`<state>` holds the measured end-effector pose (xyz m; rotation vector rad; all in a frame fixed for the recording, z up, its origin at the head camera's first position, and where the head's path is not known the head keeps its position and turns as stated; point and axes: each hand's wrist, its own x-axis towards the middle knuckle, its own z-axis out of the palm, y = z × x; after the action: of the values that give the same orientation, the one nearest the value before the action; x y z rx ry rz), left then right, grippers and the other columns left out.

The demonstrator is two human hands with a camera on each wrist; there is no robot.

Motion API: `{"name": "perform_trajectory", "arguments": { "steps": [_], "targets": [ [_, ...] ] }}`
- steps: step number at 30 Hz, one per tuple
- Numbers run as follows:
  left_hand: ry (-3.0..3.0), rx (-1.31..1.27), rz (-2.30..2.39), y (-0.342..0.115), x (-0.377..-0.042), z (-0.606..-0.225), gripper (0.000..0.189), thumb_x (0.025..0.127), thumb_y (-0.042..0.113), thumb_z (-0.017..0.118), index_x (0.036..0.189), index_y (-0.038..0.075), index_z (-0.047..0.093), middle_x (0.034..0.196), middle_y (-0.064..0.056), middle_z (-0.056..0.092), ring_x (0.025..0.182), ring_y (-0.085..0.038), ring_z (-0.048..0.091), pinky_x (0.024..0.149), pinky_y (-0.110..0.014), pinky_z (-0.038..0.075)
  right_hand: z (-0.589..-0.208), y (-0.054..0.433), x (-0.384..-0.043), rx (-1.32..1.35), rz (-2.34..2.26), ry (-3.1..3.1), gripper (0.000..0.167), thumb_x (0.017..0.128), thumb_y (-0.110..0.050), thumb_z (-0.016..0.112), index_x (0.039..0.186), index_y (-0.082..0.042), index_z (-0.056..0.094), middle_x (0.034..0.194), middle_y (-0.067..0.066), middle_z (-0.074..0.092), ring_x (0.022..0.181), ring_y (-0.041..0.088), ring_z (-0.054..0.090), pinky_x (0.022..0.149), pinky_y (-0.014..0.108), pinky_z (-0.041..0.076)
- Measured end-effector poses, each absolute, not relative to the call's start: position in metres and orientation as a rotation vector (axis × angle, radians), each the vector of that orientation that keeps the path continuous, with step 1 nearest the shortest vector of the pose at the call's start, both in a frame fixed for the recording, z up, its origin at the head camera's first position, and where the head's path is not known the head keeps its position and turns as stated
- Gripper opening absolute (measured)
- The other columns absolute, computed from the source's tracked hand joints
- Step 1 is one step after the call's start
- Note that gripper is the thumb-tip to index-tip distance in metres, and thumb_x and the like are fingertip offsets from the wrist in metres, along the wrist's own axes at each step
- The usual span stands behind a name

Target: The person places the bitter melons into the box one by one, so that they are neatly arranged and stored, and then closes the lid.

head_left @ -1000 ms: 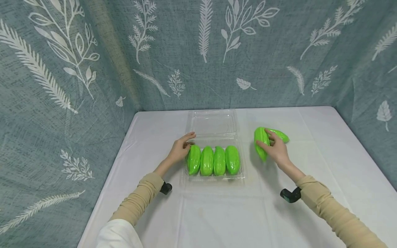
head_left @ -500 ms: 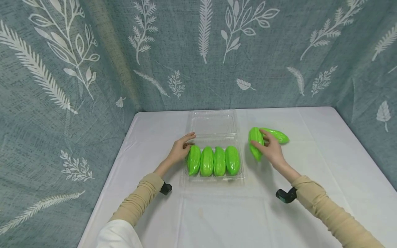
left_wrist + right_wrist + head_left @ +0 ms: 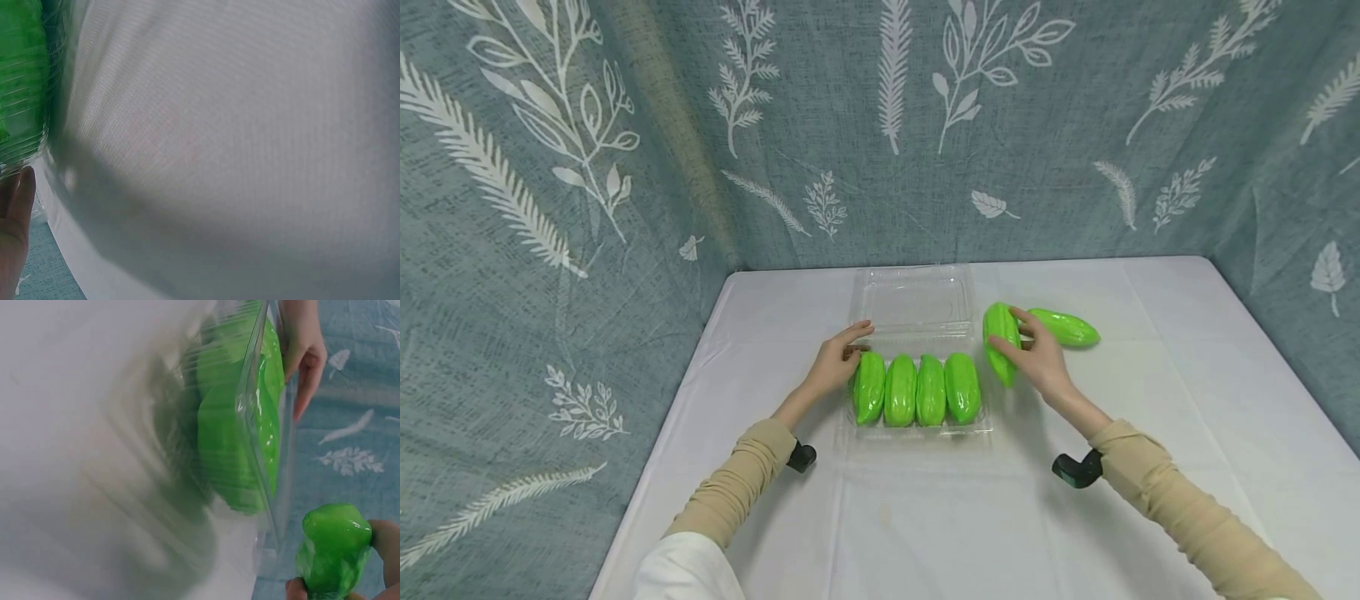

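Arms (image 3: 1187, 504) fwd, L fingers (image 3: 853, 331) nearly straight, R fingers (image 3: 1026, 319) curled in grip

Your right fingers (image 3: 1026, 319) pinch a green piece (image 3: 996, 325) with a smooth, glossy, plastic-looking skin, shallowly ridged. To their right, another piece (image 3: 1070, 328) has the same shine, and the four pieces (image 3: 900, 392) beside your left fingers (image 3: 854, 332) are just as glossy. At those fingers, the box (image 3: 987, 417) is thin clear plastic with ribbed walls; beyond them, its lid (image 3: 913, 296) is smooth, shiny plastic. Beneath your fingers, the white cloth (image 3: 917, 517) looks matt and finely woven. Past them, the curtain (image 3: 850, 100) is matt, rougher-looking cloth.
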<state>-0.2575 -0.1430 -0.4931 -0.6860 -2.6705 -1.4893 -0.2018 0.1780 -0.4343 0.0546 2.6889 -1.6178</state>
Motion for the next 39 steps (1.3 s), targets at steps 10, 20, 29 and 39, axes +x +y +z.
{"name": "perform_trajectory", "arguments": {
  "steps": [10, 20, 29, 39],
  "targets": [
    [-2.694, -0.678, -1.456, -0.143, -0.257, -0.492, 0.045, 0.09, -0.014, 0.041, 0.134, -0.006, 0.049, 0.147, -0.022, 0.039, 0.109, -0.037, 0.062, 0.089, -0.044, 0.055, -0.433, 0.161, -0.202, 0.016, -1.635, 2.656, 0.069, 0.091, -0.027, 0.062, 0.148, -0.006, 0.03, 0.14, 0.029, 0.042, 0.115, 0.042, 0.054, 0.091, 0.046, 0.053],
    [-2.672, -0.693, -1.473, -0.143, -0.257, -0.493, 0.045, 0.09, -0.015, 0.042, 0.133, -0.006, 0.049, 0.147, -0.022, 0.039, 0.108, -0.038, 0.063, 0.088, -0.046, 0.055, -0.434, 0.148, -0.202, -0.011, -1.657, 2.628, 0.068, 0.091, -0.027, 0.062, 0.148, -0.006, 0.03, 0.14, 0.028, 0.043, 0.115, 0.042, 0.055, 0.092, 0.047, 0.053],
    [-2.689, -0.689, -1.459, -0.144, -0.256, -0.492, 0.045, 0.09, -0.014, 0.042, 0.134, -0.006, 0.049, 0.147, -0.022, 0.039, 0.109, -0.037, 0.062, 0.092, -0.045, 0.054, -0.431, 0.135, -0.202, -0.014, -1.681, 2.595, 0.068, 0.091, -0.027, 0.063, 0.148, -0.008, 0.031, 0.14, 0.026, 0.044, 0.115, 0.04, 0.055, 0.092, 0.046, 0.053],
    [-2.698, -0.684, -1.451, -0.144, -0.255, -0.491, 0.045, 0.09, -0.014, 0.042, 0.134, -0.006, 0.049, 0.147, -0.021, 0.039, 0.11, -0.037, 0.062, 0.094, -0.043, 0.053, -0.432, 0.122, -0.203, -0.037, -1.668, 2.588, 0.067, 0.091, -0.029, 0.062, 0.148, -0.01, 0.032, 0.14, 0.025, 0.044, 0.116, 0.039, 0.055, 0.092, 0.046, 0.053]
  ]
}}
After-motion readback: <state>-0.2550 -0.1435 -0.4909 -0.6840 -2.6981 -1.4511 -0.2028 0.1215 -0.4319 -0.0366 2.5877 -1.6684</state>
